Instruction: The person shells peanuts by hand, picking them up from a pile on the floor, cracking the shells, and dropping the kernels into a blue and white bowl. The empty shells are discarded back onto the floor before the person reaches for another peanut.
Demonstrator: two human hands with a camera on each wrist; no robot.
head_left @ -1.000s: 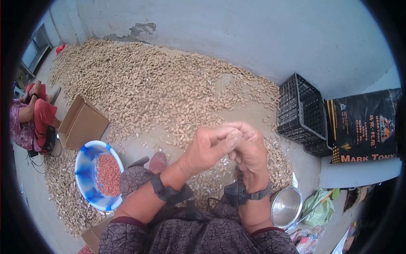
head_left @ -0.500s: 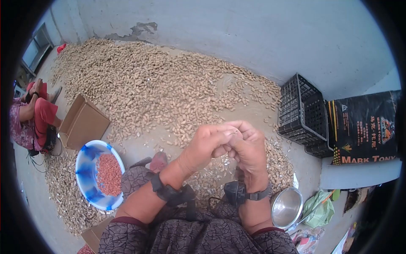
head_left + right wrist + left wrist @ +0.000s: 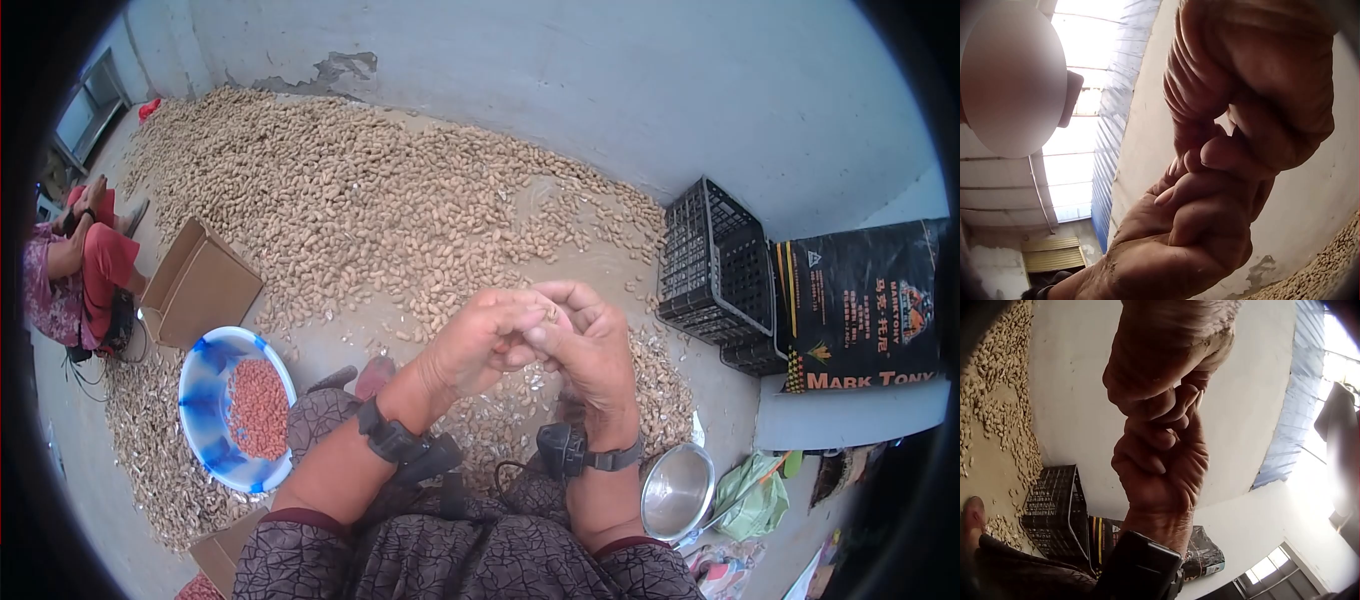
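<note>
Both hands meet fingertip to fingertip above the peanut pile (image 3: 400,220). The left hand (image 3: 475,342) has its thumb and forefinger at a small pale peanut (image 3: 552,314), the other fingers curled below. From the other side, the right hand (image 3: 598,365) pinches the same peanut with thumb and bent forefinger. In the left wrist view the left hand (image 3: 1166,356) is above the right hand (image 3: 1163,472), a pale sliver (image 3: 1200,399) showing at the fingertips. The right wrist view has the right hand (image 3: 1266,81) over the left hand (image 3: 1185,250); the fingers mostly hide the peanut.
A blue-and-white basin (image 3: 205,400) with pink kernels (image 3: 258,410) stands left, near a cardboard box (image 3: 205,285) and a seated person (image 3: 70,275). Right are black crates (image 3: 710,270), a black sack (image 3: 865,305), a metal bowl (image 3: 678,490) and a green bag (image 3: 755,497).
The left fingertips have drawn slightly back from the right thumb, and more of the small pale peanut shows between them. The seated person's hand has shifted a little.
</note>
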